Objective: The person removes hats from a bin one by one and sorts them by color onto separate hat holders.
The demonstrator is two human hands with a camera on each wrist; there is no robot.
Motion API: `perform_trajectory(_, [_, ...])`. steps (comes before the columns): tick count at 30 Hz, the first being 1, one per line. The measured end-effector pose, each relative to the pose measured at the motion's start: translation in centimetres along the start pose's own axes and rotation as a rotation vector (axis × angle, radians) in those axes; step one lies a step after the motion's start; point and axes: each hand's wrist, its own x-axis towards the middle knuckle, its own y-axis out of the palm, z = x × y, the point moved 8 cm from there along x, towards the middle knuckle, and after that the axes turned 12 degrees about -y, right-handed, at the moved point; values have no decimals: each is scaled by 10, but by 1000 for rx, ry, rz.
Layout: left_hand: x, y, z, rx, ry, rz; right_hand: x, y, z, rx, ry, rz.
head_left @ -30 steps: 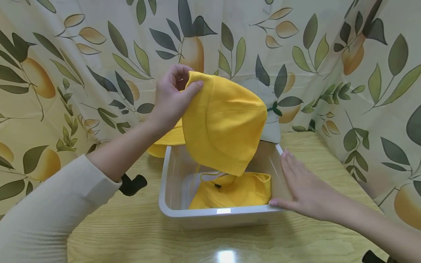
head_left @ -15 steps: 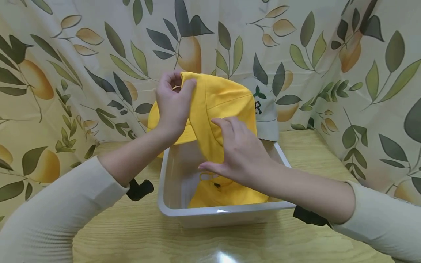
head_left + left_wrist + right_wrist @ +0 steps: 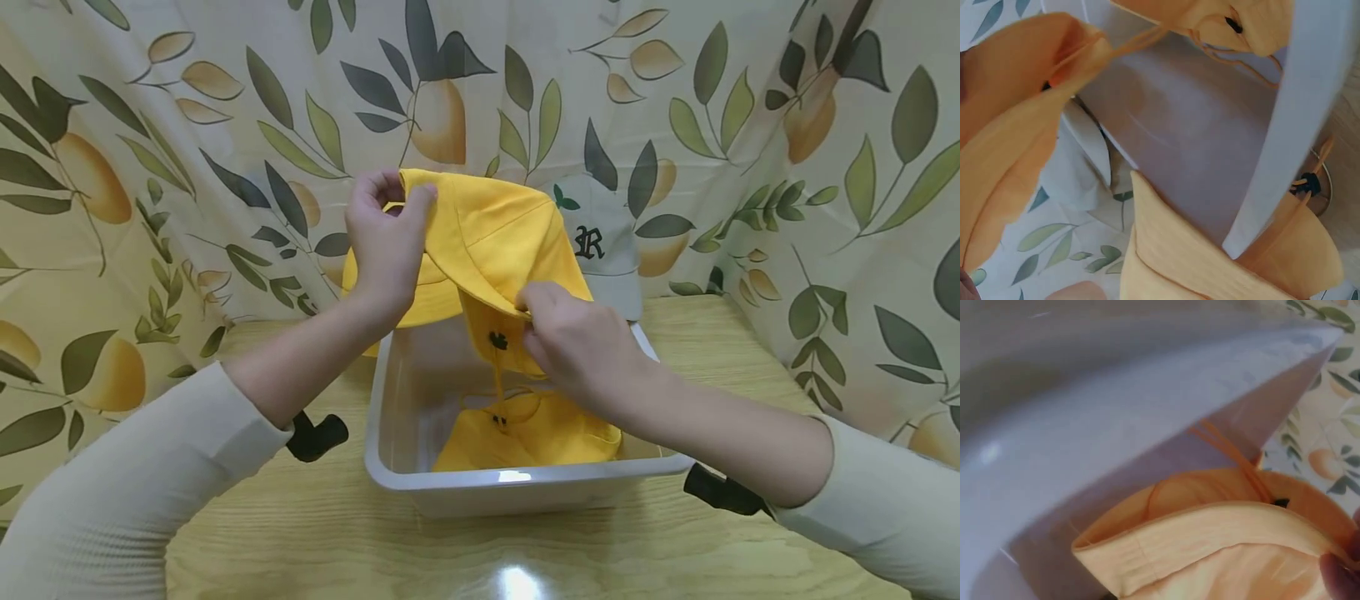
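Observation:
A yellow bucket hat [image 3: 502,225] is held up over the white plastic bin [image 3: 525,480], its chin cord and black toggle hanging down inside. My left hand [image 3: 386,246] pinches the brim at its upper left. Lower on the right, my right hand [image 3: 588,350] grips the brim's near edge; its fingertips also show at the edge of the right wrist view. Another yellow hat [image 3: 525,433] lies in the bin with its cord on top. The left wrist view shows the held hat [image 3: 1016,144] at the left, with the left fingers mostly out of frame.
Behind the bin's left side is a further yellow hat [image 3: 431,304], partly covered by the held one. A pale cap [image 3: 611,250] with a dark letter R stands behind the bin at right. A leaf-and-fruit patterned cloth [image 3: 465,83] hangs behind the wooden table [image 3: 360,542].
My right hand has left the bin's right rim, come across to the held hat and taken its brim. The left hand has shifted slightly left with the hat, whose underside cord now shows.

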Motion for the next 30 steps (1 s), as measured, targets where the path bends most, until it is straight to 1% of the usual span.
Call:
perform_trajectory(2, [-2, 1, 0, -8, 25, 39, 0, -6, 0, 1, -33, -31])
perform_trajectory(5, [-7, 1, 1, -33, 76, 99, 2, -16, -2, -9, -78, -102])
perform_trajectory(7, [-11, 1, 5, -43, 108, 136, 3, -23, -5, -23, -92, -153])
perform_trajectory(9, [-15, -1, 10, -31, 127, 155, 4, -30, -10, -28, -88, -187])
perform_trajectory(11, [-20, -3, 17, 7, 135, 170, 6, -37, -17, -34, -64, -215])
perform_trajectory(16, [-30, -7, 35, 186, 122, 199, 13, -58, -39, -51, 37, -267])
perform_trajectory(18, [-32, -9, 42, 234, 110, 216, 16, -65, -47, -53, 72, -283])
perform_trajectory(22, [-34, -14, 56, 275, 67, 240, 19, -75, -58, -34, 114, -306])
perform_trajectory(24, [-33, -16, 63, 286, 18, 260, 20, -80, -60, -14, 127, -322])
perform_trajectory(27, [-29, -19, 81, 375, -109, 315, 22, -86, -62, 16, 141, -356])
perform_trajectory(29, [-27, -19, 97, 442, -214, 391, 23, -90, -64, 45, 160, -392])
perform_trajectory(30, [-27, -19, 104, 486, -250, 436, 24, -91, -65, 56, 165, -405])
